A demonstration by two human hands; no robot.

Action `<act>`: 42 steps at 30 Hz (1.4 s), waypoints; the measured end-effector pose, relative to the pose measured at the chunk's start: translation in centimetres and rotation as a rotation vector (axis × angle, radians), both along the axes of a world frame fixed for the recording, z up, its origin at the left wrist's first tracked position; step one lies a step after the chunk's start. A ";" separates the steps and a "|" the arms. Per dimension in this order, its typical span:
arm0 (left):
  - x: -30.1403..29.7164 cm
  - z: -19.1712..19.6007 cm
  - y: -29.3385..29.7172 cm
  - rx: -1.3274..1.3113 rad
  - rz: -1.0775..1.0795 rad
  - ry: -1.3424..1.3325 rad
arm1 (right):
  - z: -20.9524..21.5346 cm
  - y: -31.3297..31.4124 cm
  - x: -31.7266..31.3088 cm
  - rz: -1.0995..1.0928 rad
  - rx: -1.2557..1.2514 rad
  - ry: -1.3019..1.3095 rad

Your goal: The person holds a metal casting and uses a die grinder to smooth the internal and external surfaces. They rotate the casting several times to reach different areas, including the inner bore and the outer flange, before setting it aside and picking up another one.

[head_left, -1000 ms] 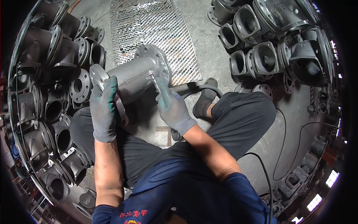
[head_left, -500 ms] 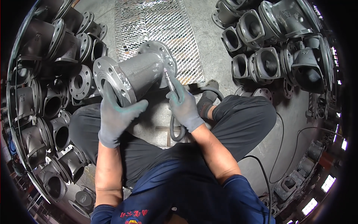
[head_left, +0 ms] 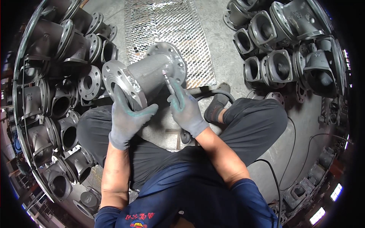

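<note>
A grey cast-metal flanged pipe fitting (head_left: 150, 74) is tilted in front of me, its near round flange (head_left: 121, 79) toward the left and its far flange (head_left: 178, 62) toward the right. My left hand (head_left: 129, 121), in a grey-green glove, grips the near flange, fingers inside the bore and thumb out along the rim. A slim pen-shaped grinder (head_left: 168, 82) sits in my gloved right hand (head_left: 187, 114), fingers closed round it. Its pale tip is over the fitting's body near the far flange; whether it touches, I cannot tell.
Stacked valve castings rise at the left (head_left: 62, 102) and right (head_left: 279, 66). A patterned metal plate (head_left: 171, 22) lies on the floor ahead. A dark hose (head_left: 215, 92) runs beside my shoe (head_left: 218, 104). Thin black cables (head_left: 292, 152) cross the floor at the right.
The whole view has shifted slightly to the right. Against the fitting, the grinder's tip has moved left along the body, away from the far flange. My left hand keeps its grip.
</note>
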State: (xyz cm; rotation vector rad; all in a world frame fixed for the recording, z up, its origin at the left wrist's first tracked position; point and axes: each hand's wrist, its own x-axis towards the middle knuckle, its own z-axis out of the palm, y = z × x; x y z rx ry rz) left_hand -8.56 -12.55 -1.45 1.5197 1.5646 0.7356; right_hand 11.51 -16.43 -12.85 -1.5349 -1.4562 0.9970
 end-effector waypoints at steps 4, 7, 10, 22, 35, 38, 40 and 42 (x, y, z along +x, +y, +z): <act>-0.3 -0.6 -0.1 0.080 -0.075 0.001 | 0.2 -0.2 0.7 0.029 0.042 -0.030; -0.4 -0.6 -0.4 0.078 -0.105 0.074 | 0.8 0.2 1.6 0.079 -0.025 0.040; -0.8 -1.3 -0.4 0.101 -0.099 0.120 | 1.4 1.2 2.7 0.055 -0.068 0.143; -1.1 1.5 0.7 -0.026 0.033 -0.204 | 6.3 0.3 5.3 0.162 -0.226 0.454; -1.7 2.0 0.0 -0.122 0.074 -0.323 | 5.7 3.6 1.4 0.441 -0.129 0.380; -3.1 0.6 0.1 -0.024 0.013 -0.180 | 5.3 4.0 1.8 0.552 -0.022 0.254; -3.1 0.7 0.1 -0.021 0.002 -0.213 | 5.6 4.1 1.7 0.576 0.000 0.261; -2.5 1.4 0.1 -0.061 0.033 -0.197 | 5.6 4.2 1.7 0.529 -0.128 0.211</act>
